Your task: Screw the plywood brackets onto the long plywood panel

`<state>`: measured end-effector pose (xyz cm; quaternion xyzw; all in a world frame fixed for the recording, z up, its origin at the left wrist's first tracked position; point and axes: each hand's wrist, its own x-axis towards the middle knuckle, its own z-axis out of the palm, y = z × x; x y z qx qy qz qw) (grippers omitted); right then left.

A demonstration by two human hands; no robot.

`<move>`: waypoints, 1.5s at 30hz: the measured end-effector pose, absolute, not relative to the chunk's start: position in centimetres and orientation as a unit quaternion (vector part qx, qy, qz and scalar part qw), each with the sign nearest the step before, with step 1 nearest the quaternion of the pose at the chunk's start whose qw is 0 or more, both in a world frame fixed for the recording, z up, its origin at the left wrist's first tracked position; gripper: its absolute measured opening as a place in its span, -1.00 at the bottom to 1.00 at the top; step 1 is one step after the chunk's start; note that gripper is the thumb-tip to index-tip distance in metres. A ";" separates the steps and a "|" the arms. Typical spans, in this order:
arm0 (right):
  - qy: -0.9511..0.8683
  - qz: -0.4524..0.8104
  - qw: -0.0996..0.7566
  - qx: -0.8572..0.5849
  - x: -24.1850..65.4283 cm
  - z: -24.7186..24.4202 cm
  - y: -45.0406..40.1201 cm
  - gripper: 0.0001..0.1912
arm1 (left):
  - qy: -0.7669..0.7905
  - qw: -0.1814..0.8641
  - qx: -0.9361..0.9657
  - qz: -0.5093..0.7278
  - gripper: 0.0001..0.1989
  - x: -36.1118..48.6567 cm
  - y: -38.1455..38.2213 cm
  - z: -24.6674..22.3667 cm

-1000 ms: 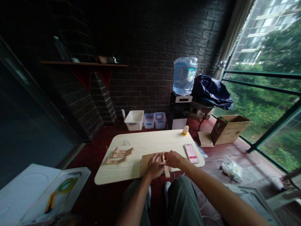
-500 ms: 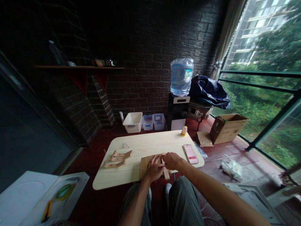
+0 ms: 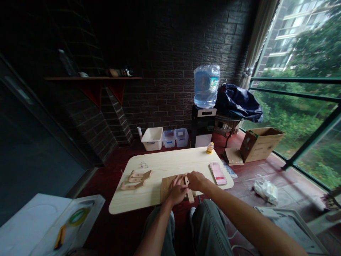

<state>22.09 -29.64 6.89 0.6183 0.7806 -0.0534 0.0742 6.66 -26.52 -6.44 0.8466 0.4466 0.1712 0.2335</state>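
A dark brick wall (image 3: 165,53) is standing at twelve o'clock; a window (image 3: 298,117) is letting in daylight at two o'clock.

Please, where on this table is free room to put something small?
Far side of the table, between metal pieces and bottle; also near side, between wooden brackets and cardboard. Crowded: around left hand and right hand.

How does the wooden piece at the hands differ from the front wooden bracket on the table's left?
The wooden piece is partly hidden by the left hand and right hand; the front bracket lies untouched. The wooden piece runs toward the person; the front bracket lies mostly sideways across the tabletop. Both look light brown.
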 end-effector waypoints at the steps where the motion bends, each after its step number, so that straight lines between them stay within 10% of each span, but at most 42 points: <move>1: 0.784 -0.056 0.080 0.613 22.0 7.1 -29.6 -0.56 | 0.447 0.233 0.847 0.170 -0.74 6.7 -26.6 -6.5; 45: 0.841 -0.017 0.139 0.522 22.0 6.0 -27.6 -0.67 | 0.442 0.223 0.849 0.185 -0.76 6.7 -26.2 -8.0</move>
